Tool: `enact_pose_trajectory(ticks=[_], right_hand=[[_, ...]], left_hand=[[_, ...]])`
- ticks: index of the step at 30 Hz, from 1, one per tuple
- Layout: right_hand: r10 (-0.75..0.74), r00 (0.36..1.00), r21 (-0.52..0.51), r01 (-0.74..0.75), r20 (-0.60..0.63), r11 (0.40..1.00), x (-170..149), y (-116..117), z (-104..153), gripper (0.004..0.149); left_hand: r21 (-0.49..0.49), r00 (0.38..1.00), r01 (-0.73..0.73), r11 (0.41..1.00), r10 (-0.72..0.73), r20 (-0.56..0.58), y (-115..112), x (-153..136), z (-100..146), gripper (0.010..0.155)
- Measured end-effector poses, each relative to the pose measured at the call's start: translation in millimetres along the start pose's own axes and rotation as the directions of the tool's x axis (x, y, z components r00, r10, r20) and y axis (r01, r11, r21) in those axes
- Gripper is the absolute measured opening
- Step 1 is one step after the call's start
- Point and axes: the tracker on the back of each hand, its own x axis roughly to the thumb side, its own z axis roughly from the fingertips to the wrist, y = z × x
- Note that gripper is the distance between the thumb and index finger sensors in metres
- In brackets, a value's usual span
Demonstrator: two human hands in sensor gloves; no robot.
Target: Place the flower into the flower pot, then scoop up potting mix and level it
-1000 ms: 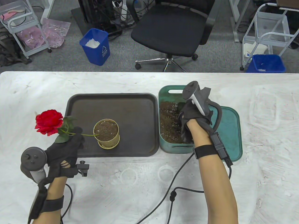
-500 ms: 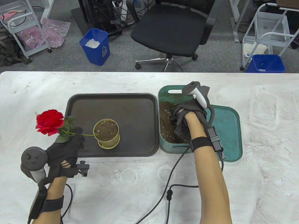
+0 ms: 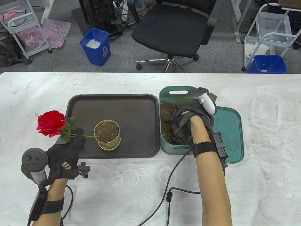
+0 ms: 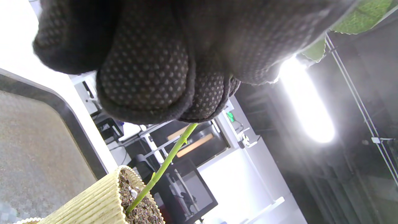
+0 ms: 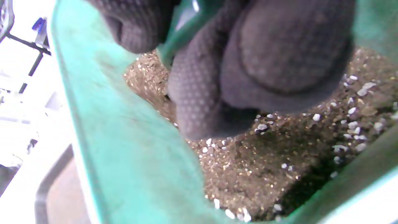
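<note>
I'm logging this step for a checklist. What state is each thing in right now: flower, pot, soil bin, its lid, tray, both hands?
Flower: leaning, stem end in the pot's soil, held.
Flower pot: upright on tray, holds potting mix.
Tray: flat on table.
Green bin: open, holds potting mix.
Bin lid: off, beside the bin.
Left hand: grips flower stem.
Right hand: in bin, grips a green handle.

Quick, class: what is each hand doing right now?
Left hand: grips the flower by its stem, whose end sits in the flower pot.
Right hand: curled around a green scoop handle in the potting mix.
</note>
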Motion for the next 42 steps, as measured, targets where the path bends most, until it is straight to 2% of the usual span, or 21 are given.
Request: enact_pose_trajectory(ticks=[8,15,21,26,31,34,39,42], right_hand=[[-0.189,0.981,-0.010,0.190,0.052,0.982,-22,-1,24,0.055],[-0.350,0.928,-0.025,0.356,0.127,0.934,-44,2,44,0.054],[-0.407,0.891,-0.046,0.424,0.202,0.904,-62,3,65,0.054],[-0.400,0.880,-0.049,0.425,0.258,0.904,-60,13,84,0.054],[-0.348,0.882,0.019,0.361,0.318,0.932,-38,40,100,0.054],[-0.316,0.888,0.112,0.295,0.335,0.949,-14,73,102,0.054],[-0.285,0.894,0.200,0.227,0.346,0.953,18,123,90,0.054],[-0.254,0.908,0.214,0.190,0.332,0.958,30,147,77,0.054]], left_hand=[[-0.001,1.000,-0.001,1.000,0.001,-0.001,0,0,0,0.043],[-0.004,1.000,-0.007,1.000,0.007,-0.003,0,0,0,0.043],[-0.006,1.000,-0.012,1.000,0.012,-0.006,1,0,-1,0.043],[-0.006,1.000,-0.016,1.000,0.016,-0.009,1,0,-1,0.043],[-0.010,1.000,-0.012,1.000,0.012,-0.004,1,0,-1,0.043],[-0.011,1.000,-0.018,1.000,0.017,-0.005,1,0,-1,0.043],[-0.013,1.000,-0.015,1.000,0.015,-0.002,0,0,-1,0.043],[-0.014,1.000,-0.014,1.000,0.014,-0.002,0,0,-1,0.043]])
